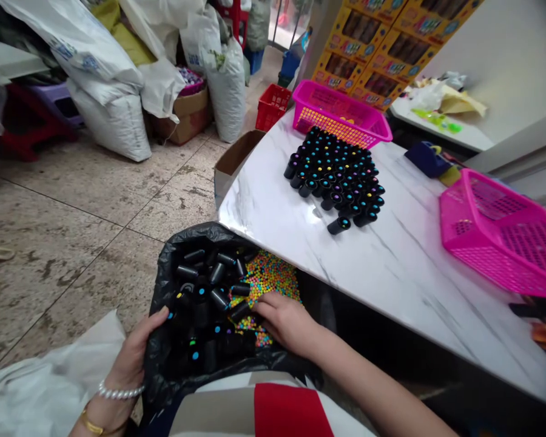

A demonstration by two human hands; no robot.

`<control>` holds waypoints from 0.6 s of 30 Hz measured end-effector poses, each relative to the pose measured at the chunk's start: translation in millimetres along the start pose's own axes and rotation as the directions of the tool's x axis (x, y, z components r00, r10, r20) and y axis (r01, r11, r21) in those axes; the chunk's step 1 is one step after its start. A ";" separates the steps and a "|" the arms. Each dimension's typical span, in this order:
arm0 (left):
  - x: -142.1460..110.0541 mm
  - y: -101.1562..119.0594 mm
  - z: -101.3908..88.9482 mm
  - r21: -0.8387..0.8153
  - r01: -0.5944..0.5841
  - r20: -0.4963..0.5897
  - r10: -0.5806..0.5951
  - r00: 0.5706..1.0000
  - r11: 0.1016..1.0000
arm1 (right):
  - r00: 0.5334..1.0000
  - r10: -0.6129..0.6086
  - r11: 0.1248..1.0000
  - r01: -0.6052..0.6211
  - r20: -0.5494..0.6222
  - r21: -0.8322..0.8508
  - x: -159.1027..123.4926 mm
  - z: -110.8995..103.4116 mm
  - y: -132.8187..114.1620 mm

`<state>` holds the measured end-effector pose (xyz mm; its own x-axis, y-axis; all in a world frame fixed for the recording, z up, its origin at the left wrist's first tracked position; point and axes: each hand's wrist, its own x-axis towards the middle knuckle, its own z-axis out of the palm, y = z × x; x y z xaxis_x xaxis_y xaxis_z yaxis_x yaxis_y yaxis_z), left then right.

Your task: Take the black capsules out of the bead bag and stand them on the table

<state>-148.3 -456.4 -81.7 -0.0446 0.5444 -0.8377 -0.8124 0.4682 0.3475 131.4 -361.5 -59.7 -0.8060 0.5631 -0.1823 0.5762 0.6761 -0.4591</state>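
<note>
Below the table's (264,212) edge, curling right fingers (267,301) half-closed against smooth black cylinder (239,311) among round beads (273,273), cannot tell if gripped; clasping crinkled liner (158,286) with left hand (134,349).

Grey veins are being shown on the glossy white marble-patterned table (273,209). On it, black plastic cylinders (333,171) are being topped with blue, purple and yellow dots. Beside it, small round beads (275,273) are being mixed in yellow, orange, pink and green. Beyond it, yellow windowed cardboard boxes (347,50) are being seen.
</note>
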 end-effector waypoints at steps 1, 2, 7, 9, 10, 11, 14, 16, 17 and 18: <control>1.4 -0.1 -1.8 -0.022 0.010 -0.002 -0.011 1.000 1.000 | 0.998 0.028 0.993 -0.022 -0.053 0.115 -2.5 -1.7 1.3; 2.9 0.0 -3.5 -0.044 0.026 -0.010 -0.027 1.000 0.999 | 0.991 0.072 0.972 -0.044 -0.114 0.229 -5.3 -4.3 3.6; 8.9 2.6 -7.1 -0.128 0.067 -0.065 -0.076 0.995 0.989 | 0.915 0.306 0.826 -0.118 -0.262 0.552 -17.0 -17.9 12.2; 10.4 2.4 -8.0 -0.123 0.064 -0.061 -0.072 0.996 0.990 | 0.901 0.357 0.758 -0.125 -0.247 0.640 -17.5 -19.9 10.5; 11.1 1.7 -8.8 -0.115 0.061 -0.057 -0.068 0.996 0.991 | 0.897 0.375 0.715 -0.120 -0.233 0.688 -16.9 -20.5 8.7; 11.6 0.5 -9.8 -0.105 0.056 -0.049 -0.061 0.997 0.993 | 0.896 0.389 0.666 -0.113 -0.215 0.738 -16.1 -21.1 6.5; 12.8 -4.6 -13.2 -0.062 0.022 -0.004 -0.022 1.000 0.998 | 0.901 0.399 0.523 -0.072 -0.169 0.849 -14.8 -24.6 0.1; 13.2 -7.6 -14.7 -0.029 0.004 0.017 -0.004 1.000 1.000 | 0.908 0.385 0.486 -0.047 -0.165 0.872 -16.8 -29.3 -2.6; 13.1 -8.4 -14.8 -0.018 0.003 0.019 -0.003 1.000 1.000 | 0.908 0.374 0.515 -0.033 -0.190 0.856 -18.7 -32.0 -3.1; 12.8 -8.5 -14.2 -0.015 0.003 0.016 -0.003 1.000 1.000 | 0.904 0.358 0.579 -0.019 -0.233 0.815 -20.8 -34.8 -3.0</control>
<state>-150.2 -463.2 -101.4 -0.0326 0.5543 -0.8316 -0.8211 0.4596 0.3386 151.1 -358.7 -24.3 -0.4909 0.8620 -0.1263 0.2388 -0.0063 -0.9711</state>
